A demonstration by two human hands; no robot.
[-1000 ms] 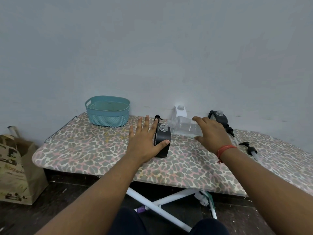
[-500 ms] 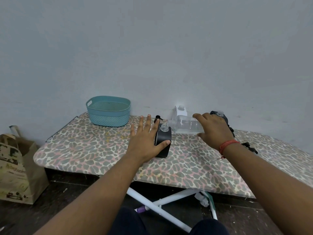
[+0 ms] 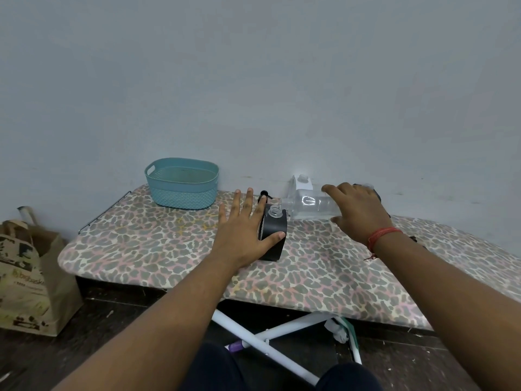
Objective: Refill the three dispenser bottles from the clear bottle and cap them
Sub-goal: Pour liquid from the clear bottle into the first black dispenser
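A long ironing board (image 3: 169, 249) with a leopard-print fabric cover stood on crossed white metal legs (image 3: 270, 331) against a plain grey wall, and everything else is placed from it. Off its left end, on the dark floor, stood a brown printed paper bag (image 3: 31, 280). At the board's far left corner sat an oval teal plastic basket (image 3: 181, 183) with a woven-pattern wall.

Near the middle of the board stood a squat black dispenser bottle (image 3: 275, 234) with a clear threaded neck, uncapped. The left hand (image 3: 244, 235) steadied it: the fingers lay straight along its left face and the thumb stretched across its front, so the hand was spread open against the bottle rather than curled round it.

Above the board, just right of the black bottle, a clear plastic bottle (image 3: 310, 206) was held nearly horizontal, its mouth close over the black bottle's neck. The right hand (image 3: 358, 210), with a red thread band at the wrist, gripped its base end with fingers curled over the top and thumb beneath.

At the board's far edge by the wall stood a white dispenser bottle (image 3: 301, 183), uncapped, partly behind the clear one. A small black pump cap (image 3: 264, 194) lay just behind the left fingertips. A dark object behind the right hand was mostly hidden.
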